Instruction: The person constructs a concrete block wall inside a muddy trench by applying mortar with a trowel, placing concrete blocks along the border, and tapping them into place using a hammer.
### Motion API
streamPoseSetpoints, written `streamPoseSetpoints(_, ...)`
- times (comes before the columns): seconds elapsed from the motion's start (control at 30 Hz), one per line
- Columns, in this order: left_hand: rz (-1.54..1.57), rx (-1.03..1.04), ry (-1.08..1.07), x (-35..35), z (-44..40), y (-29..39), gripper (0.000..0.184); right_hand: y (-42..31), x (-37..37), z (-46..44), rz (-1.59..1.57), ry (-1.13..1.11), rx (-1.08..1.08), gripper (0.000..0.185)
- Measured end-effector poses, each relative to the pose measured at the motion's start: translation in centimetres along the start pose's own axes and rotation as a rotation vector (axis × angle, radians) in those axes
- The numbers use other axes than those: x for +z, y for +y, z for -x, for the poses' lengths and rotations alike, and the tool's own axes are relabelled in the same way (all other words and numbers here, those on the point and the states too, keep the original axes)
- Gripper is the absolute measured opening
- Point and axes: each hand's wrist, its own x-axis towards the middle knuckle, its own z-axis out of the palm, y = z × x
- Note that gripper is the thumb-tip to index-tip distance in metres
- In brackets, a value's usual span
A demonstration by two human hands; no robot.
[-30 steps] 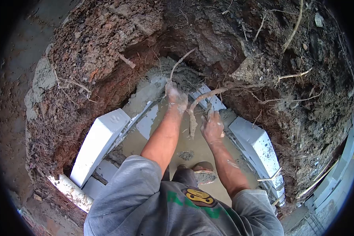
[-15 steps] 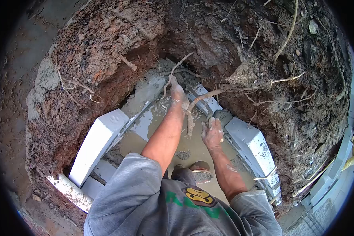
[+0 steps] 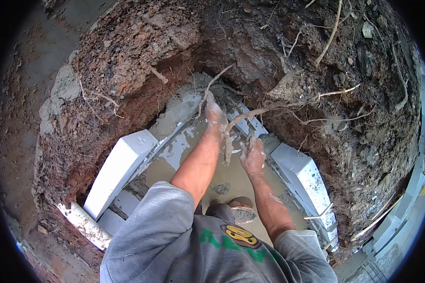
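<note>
Both hands reach into a dug pit in front of me. My left hand (image 3: 214,113), smeared with grey mud, is at the far end beside a hanging root (image 3: 211,85); its fingers are partly hidden. My right hand (image 3: 253,153) is closed around something too small to make out, near the lower end of a white block (image 3: 250,123). A thick root (image 3: 264,109) crosses from the right bank and hangs down between the hands. Muddy water (image 3: 193,162) lies under both arms.
White blocks line the left (image 3: 120,165) and right (image 3: 304,174) of the pit. A mud-splashed pipe (image 3: 86,225) is at lower left. The earth bank (image 3: 127,61) with roots curves around. My muddy shoe (image 3: 242,213) stands in the water.
My right hand has come slightly down and left from the white block. My left hand has shifted slightly beside the hanging root. The view has moved a little.
</note>
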Motion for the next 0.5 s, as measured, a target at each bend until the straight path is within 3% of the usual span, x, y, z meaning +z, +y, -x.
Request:
streamPoseSetpoints(0.1, 0.007, -0.056, 0.053, -1.1, 0.0, 0.5, 0.06, 0.5, 1.4, -2.2, 0.06, 0.006, -0.115, 0.033)
streamPoseSetpoints(0.2, -0.004, -0.04, -0.041, -1.9, -0.3, 0.4, 0.065, -0.2, 1.4, -3.9, 0.062, -0.12, -0.003, 0.035)
streamPoseSetpoints(0.3, -0.036, -0.056, 0.057, -0.9, -0.2, 1.3, 0.061, -0.3, 0.7, -3.6, 0.024, -0.12, -0.025, 0.036)
streamPoseSetpoints(0.5, 0.196, -0.069, -0.049, -2.5, -1.2, 0.7, 0.051, -2.3, -0.7, -2.6, 0.0, 0.001, -0.15, 0.032)
